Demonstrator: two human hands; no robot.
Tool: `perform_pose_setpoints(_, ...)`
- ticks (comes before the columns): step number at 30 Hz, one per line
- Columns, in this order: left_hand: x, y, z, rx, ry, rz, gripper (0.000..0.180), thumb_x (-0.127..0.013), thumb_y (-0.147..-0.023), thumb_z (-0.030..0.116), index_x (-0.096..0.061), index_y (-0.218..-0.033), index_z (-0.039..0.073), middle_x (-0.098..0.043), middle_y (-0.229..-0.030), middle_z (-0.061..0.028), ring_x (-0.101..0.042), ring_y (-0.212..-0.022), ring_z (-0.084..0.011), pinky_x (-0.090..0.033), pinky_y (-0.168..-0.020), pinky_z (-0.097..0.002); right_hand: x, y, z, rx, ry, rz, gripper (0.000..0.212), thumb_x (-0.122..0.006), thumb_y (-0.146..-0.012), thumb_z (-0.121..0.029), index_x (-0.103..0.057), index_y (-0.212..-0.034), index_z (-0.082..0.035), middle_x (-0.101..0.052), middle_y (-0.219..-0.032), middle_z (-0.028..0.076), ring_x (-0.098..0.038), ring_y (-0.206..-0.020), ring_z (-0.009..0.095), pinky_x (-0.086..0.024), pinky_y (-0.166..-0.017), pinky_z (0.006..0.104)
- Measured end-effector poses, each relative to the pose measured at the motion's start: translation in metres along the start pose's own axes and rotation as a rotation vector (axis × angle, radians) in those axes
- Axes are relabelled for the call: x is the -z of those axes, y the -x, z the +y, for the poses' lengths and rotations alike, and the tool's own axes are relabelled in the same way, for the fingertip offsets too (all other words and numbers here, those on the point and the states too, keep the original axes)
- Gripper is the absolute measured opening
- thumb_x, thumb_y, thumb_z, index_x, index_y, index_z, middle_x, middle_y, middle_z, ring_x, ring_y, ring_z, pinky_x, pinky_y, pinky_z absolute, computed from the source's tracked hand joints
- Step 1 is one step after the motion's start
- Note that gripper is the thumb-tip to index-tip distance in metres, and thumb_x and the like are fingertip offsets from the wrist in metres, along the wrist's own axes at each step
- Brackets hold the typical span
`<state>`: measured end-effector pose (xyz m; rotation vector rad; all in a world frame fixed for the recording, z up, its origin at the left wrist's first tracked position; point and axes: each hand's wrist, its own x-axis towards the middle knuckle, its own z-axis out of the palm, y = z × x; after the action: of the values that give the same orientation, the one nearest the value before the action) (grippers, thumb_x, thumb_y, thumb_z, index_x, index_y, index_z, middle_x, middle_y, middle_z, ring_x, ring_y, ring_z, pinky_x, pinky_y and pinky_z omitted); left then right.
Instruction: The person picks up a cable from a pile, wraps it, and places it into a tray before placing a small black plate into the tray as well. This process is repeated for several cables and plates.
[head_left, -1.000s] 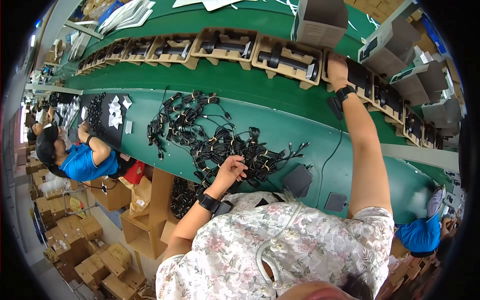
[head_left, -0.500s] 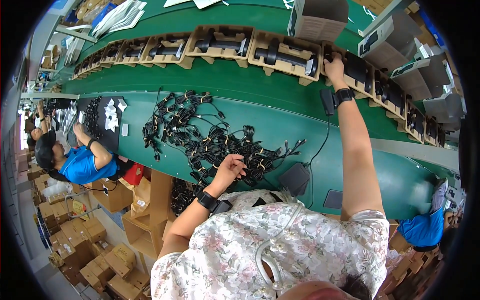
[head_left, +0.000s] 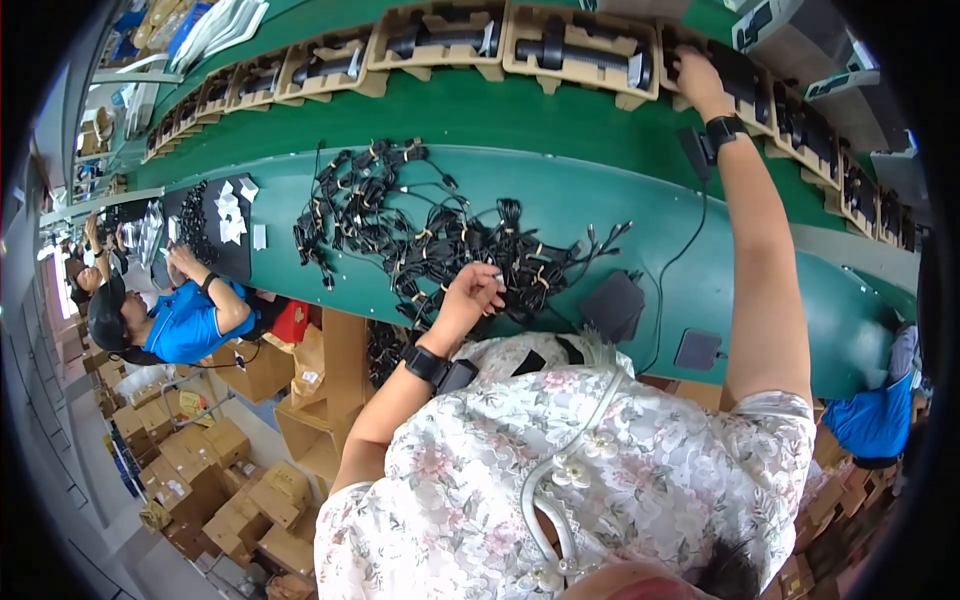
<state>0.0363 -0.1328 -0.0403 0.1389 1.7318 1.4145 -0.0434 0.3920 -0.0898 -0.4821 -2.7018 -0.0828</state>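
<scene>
My right hand (head_left: 697, 78) reaches far forward into a brown moulded cardboard tray (head_left: 668, 88) that holds black parts. Its fingers bend down inside the tray and their tips are hidden among the parts. Close to my body, my left hand (head_left: 474, 296) hovers at the near edge of a pile of bundled black cables (head_left: 430, 250). The fingers of that hand are curled together, and whatever may be in them is too small to make out. Beside the reached-into tray stands another cardboard tray (head_left: 522, 72) with a black handled device and a ribbed tube.
A row of similar trays (head_left: 325, 85) curves along the green conveyor (head_left: 480, 110). Grey boxes (head_left: 790, 30) stand behind at the right. Two dark flat pads (head_left: 612, 305) lie on the near table. A co-worker in blue (head_left: 190, 325) works at the left; cartons (head_left: 230, 440) fill the floor.
The view has shifted, so the trays sit higher in the picture. My right hand stays at the same tray, and my left hand stays curled over the cables.
</scene>
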Motion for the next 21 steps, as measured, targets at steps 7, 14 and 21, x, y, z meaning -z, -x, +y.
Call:
perform_pose_setpoints(7,0.002,-0.004,0.004,-0.007,-0.086,-0.009,0.02,-0.048,-0.089,0.005,-0.047,-0.109,0.003,-0.06,-0.088,-0.0056,-0.057,-0.071,-0.0099,-0.045,-0.061,-0.0209,0.068,0.016,-0.06,-0.137,0.12,0.054,0.025,-0.05,-0.076,-0.014,-0.058,-0.099,-0.009,-0.054,-0.099,0.014,-0.051,-0.09,0.031,-0.041,-0.076,0.0421)
perform_pose_setpoints(14,-0.009,-0.002,0.005,0.022,-0.102,-0.041,0.02,-0.048,-0.087,0.004,-0.048,-0.107,0.002,-0.06,-0.086,-0.0057,-0.057,-0.068,-0.0106,-0.045,-0.059,-0.0206,0.13,0.164,-0.119,0.314,-0.262,-0.273,0.032,-0.062,-0.069,-0.012,-0.057,-0.1,-0.01,-0.056,-0.096,0.01,-0.051,-0.094,0.027,-0.043,-0.076,0.0379)
perform_pose_setpoints(21,-0.008,-0.019,0.001,0.003,-0.132,-0.147,0.021,-0.048,-0.088,0.006,-0.048,-0.108,0.002,-0.06,-0.089,-0.0062,-0.058,-0.071,-0.0107,-0.045,-0.062,-0.021,0.165,0.305,-0.189,-0.042,-0.187,-0.55,0.08,-0.074,-0.057,-0.019,-0.039,-0.129,-0.017,-0.038,-0.13,0.009,-0.04,-0.114,0.028,-0.034,-0.091,0.0404)
